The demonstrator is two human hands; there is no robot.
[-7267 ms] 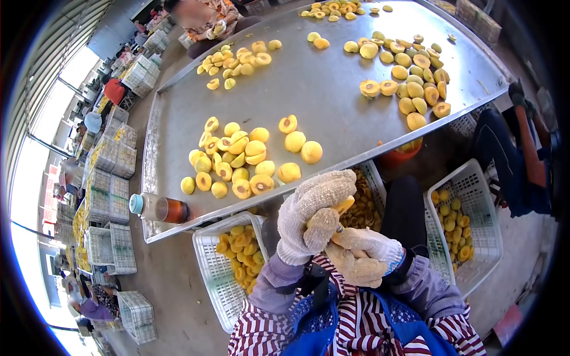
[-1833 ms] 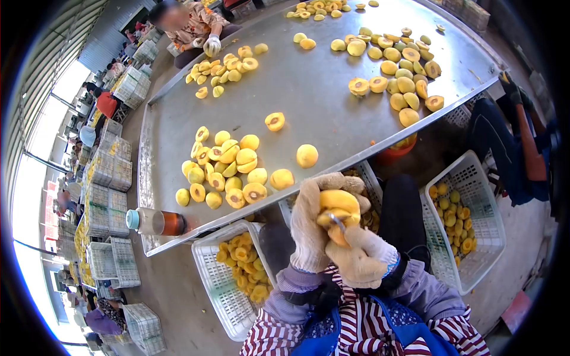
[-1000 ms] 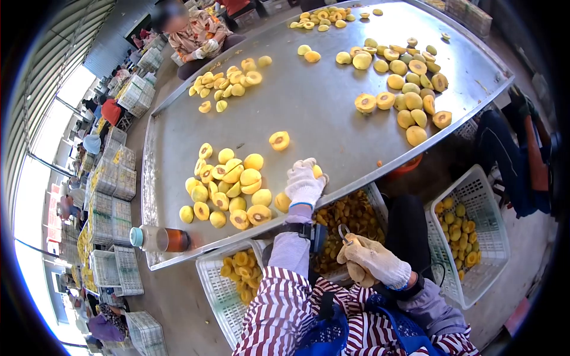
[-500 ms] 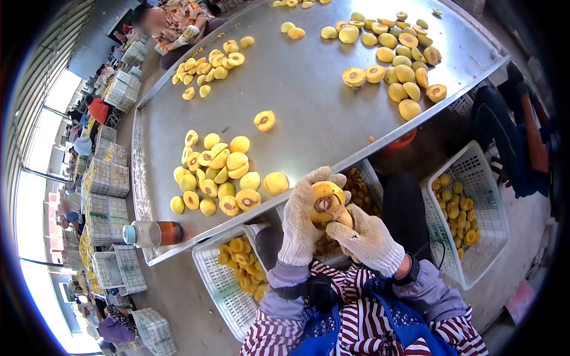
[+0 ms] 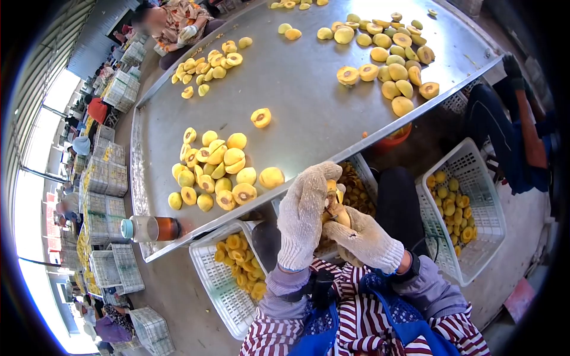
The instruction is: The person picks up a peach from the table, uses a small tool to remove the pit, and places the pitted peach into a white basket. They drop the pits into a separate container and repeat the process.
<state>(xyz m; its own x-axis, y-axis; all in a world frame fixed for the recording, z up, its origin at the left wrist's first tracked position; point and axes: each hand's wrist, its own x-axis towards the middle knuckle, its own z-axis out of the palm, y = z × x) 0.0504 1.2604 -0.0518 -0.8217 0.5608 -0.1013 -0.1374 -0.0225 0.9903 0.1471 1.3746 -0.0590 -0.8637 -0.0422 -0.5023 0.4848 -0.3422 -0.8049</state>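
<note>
In the head view, my gloved left hand is closed around a halved yellow peach, now turned mostly side-on and largely hidden by the fingers. My gloved right hand grips a small pitting tool with a tan handle, its working end against the cut face of the fruit. Both hands are together just off the table's near edge. On the metal table nearest to them lies a pile of peach halves, several with brown stones showing.
A bottle of reddish drink lies at the table's left corner. White crates of peach halves stand below left and right; another crate is behind my hands. More peaches lie across the table. Co-workers sit far left and right.
My left hand has rolled the peach half so its cut face turns away toward the right hand. The tool has shifted with it. The view has moved slightly.
</note>
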